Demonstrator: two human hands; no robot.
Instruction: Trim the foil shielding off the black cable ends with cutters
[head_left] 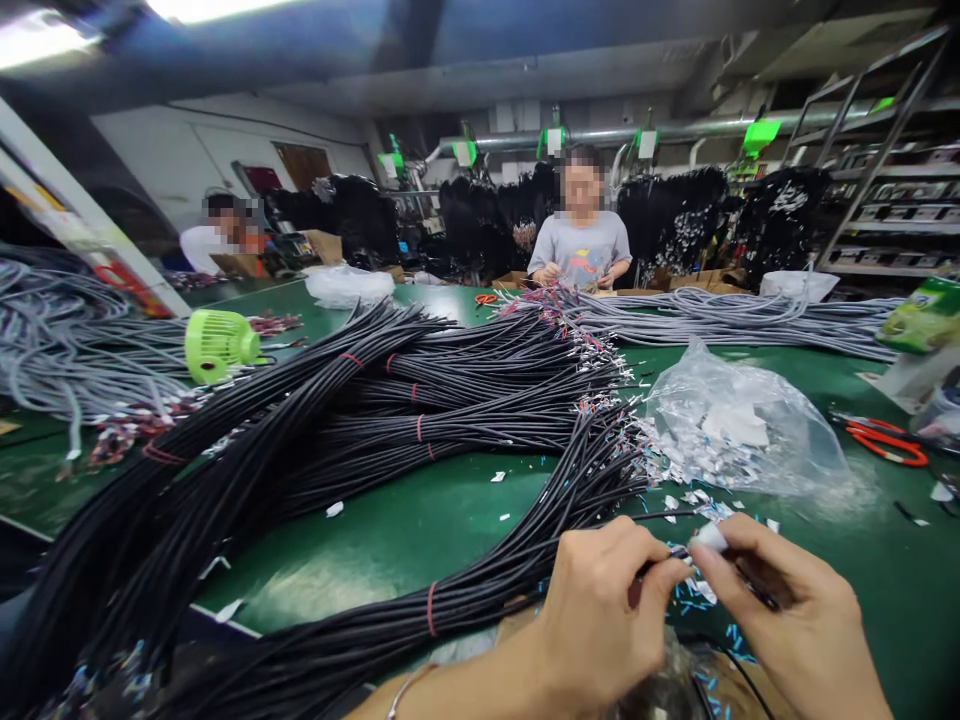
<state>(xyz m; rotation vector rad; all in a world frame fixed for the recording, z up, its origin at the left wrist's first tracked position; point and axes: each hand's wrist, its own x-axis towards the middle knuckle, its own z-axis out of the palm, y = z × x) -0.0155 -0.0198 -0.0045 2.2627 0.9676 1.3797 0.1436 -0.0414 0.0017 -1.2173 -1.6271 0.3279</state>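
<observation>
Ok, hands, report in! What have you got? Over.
Left hand pinching black cable. Right hand fingers on white connector. Cable bundles and plastic bag crowd the green table.

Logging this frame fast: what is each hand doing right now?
Left hand: closed, pinching the end of a thin black cable.
Right hand: closed, fingers pinching a small white piece at the cable's tip.
</observation>
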